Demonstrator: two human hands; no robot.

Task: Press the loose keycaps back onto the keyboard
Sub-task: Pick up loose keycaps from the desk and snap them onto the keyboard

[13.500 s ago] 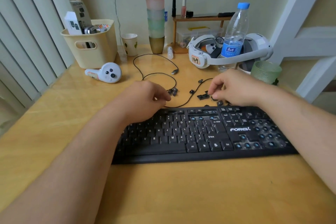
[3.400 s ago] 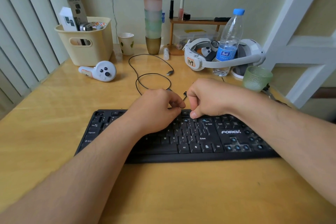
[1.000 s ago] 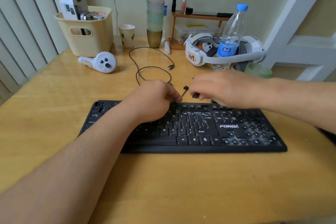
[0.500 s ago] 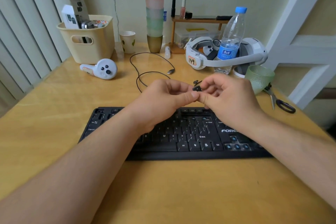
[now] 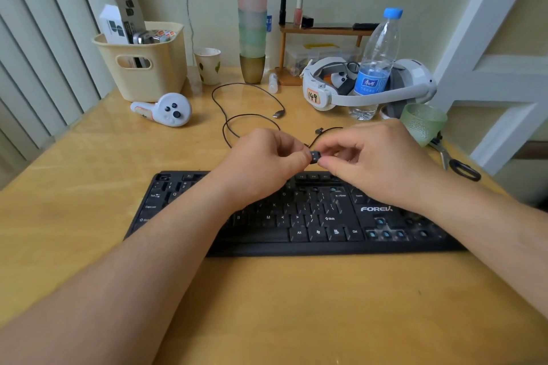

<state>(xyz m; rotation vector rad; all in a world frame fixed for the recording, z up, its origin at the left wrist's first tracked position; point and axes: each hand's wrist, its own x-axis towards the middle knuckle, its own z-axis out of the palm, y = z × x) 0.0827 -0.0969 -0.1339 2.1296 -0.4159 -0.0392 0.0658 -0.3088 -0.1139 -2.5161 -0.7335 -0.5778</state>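
Above the keyboard's [image 5: 296, 213] top row, left hand [image 5: 264, 163] and right hand [image 5: 376, 163] together pinch one loose keycap [image 5: 315, 156]; best to read its legend, square it over a bare blue switch [image 5: 385, 235], then press straight down.

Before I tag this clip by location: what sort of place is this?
Most likely a home desk in a bedroom or study, not a workshop. A wooden table holds a keyboard, a VR headset, a stack of pastel cups and a small shelf with cosmetics; vertical blinds hang on the left.
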